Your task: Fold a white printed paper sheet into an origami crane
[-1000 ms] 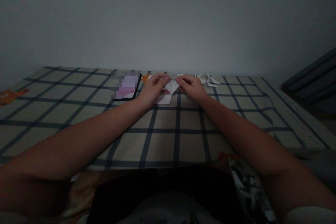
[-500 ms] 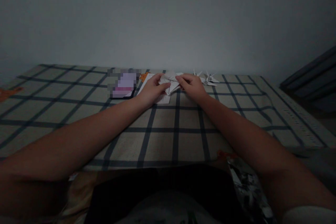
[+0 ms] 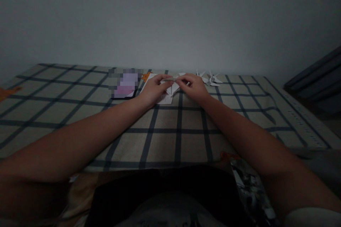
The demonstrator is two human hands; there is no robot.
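Observation:
Between my hands is a folded white paper (image 3: 173, 88), partly hidden by my fingers. My left hand (image 3: 156, 90) pinches its left side, thumb toward me. From the right, my right hand (image 3: 194, 86) pinches the upper edge, its fingertips close to those of the left. Flat white sheets (image 3: 165, 101) lie on the table under the left hand and the folded paper. Just beyond the right hand rest folded paper cranes (image 3: 211, 79), white with pointed tips.
A phone (image 3: 126, 84) with a blurred, light purple screen lies left of my hands. Behind the sheets is a small orange item (image 3: 146, 77). A checked cloth (image 3: 165, 145) covers the table, which meets a plain wall (image 3: 170, 21). Dark fabric (image 3: 319, 81) stands at the right.
My fingertips have come closer together along the folded paper's upper edge. The paper's top part now looks narrower and flatter. The phone and the cranes have stayed put.

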